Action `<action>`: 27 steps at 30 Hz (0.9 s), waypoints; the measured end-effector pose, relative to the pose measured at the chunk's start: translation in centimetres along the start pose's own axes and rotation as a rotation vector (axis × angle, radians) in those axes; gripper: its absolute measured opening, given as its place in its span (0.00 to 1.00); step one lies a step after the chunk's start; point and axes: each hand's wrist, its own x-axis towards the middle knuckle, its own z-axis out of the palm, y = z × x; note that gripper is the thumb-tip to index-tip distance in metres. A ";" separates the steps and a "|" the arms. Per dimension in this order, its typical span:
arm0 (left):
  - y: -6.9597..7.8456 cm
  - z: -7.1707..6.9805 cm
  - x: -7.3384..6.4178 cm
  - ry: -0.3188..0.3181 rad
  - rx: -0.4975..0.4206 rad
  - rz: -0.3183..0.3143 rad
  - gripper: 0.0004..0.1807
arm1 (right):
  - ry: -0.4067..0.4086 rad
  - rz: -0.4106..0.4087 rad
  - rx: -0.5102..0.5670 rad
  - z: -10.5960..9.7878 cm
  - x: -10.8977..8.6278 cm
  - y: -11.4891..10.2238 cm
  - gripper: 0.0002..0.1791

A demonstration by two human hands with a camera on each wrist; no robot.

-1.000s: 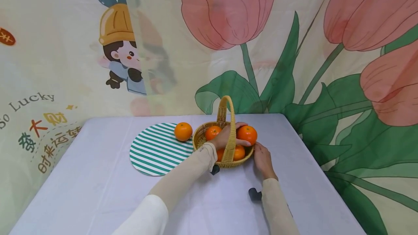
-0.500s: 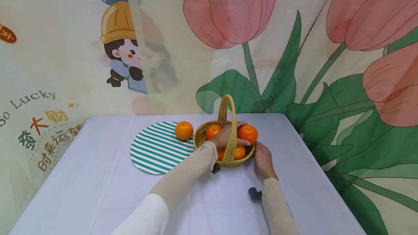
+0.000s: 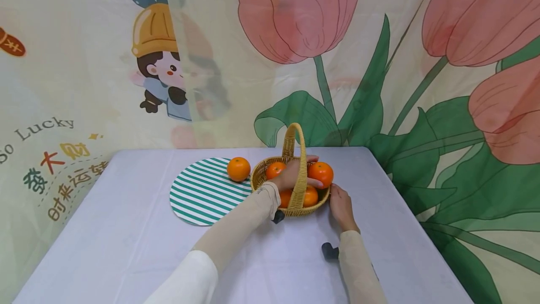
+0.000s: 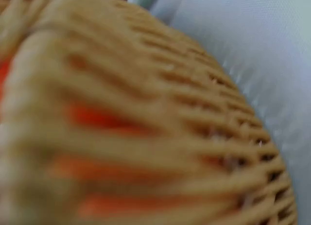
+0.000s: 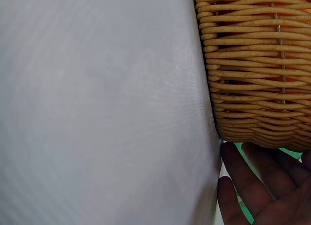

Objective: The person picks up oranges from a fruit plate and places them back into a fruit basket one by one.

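A wicker basket [image 3: 258, 179] with a tall arched handle stands on the table, holding several oranges. My left hand [image 3: 291, 176] passes under the handle and grips an orange [image 3: 321, 174] at the right rim, thumb in front and fingers behind. In the left wrist view, blurred basket weave [image 4: 160, 113] fills most of the picture and hides that hand. The fingers of my right hand [image 3: 342, 208] touch the basket's right side low down. In the right wrist view, its fingers [image 5: 248, 179] extend against the basket wall [image 5: 262, 74].
Left of the basket lies a round green-and-white striped mat [image 3: 202, 196]. One more orange [image 3: 238, 169] rests near the mat's right edge, beside the basket. A white cloth covers the table [image 3: 139, 247]. Behind hangs a printed tulip backdrop [image 3: 211, 83].
The head view has shifted slightly. Both hands, the basket and the oranges keep their places relative to one another.
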 end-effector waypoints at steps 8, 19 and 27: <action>-0.2 -3.1 -1.7 0.077 -0.037 -0.006 0.45 | -0.035 -0.009 0.013 0.6 0.1 -0.2 0.31; -1.5 -6.9 -5.4 0.177 -0.051 -0.077 0.47 | -0.062 0.019 0.027 0.2 -0.5 0.1 0.34; -3.3 -11.3 -8.9 0.277 -0.039 -0.109 0.41 | -0.044 0.032 0.016 -0.1 -0.6 0.1 0.34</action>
